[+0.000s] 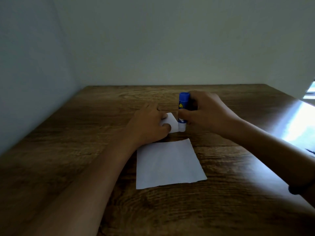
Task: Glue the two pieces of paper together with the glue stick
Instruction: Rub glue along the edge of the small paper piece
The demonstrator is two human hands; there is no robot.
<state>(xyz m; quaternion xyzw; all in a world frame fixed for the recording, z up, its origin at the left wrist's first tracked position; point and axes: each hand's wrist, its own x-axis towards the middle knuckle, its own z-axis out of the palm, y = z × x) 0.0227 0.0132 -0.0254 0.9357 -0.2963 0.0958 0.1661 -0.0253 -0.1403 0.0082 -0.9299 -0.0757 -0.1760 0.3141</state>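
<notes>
Large paper (168,165) lies flat on table (238,210), nearest person, untouched, between 2 forearms. Just beyond it, left hand (150,125) pins small paper (171,123) down, thumb and fingers on it. Right hand (207,113) wraps fingers around glue stick (183,110); stick upright, long axis near vertical, white end down at small paper's right edge. Stroke likely runs leftward over small paper, toward left hand. Bare wood beyond and right; wall (153,40) closes far edge.
</notes>
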